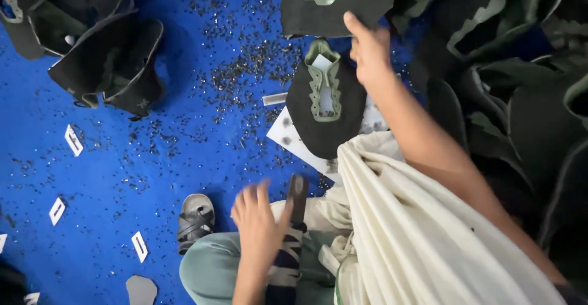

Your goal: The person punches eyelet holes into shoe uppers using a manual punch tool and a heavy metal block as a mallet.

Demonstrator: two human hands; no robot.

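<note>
Right hand (369,51): extended far, fingers pinching the edge of a black fabric shoe-upper piece with green trim (337,5).
Left hand (260,222): near, grip closed around a dark hammer-like tool with a wrapped handle (295,219), head pointing far.
Centre: a second black upper with green lacing panel (324,106) lies on a white board (294,141).
Floor: blue mat (153,158), scattered with dark punched bits.
Right: cream cloth (416,231) over the lap.
</note>
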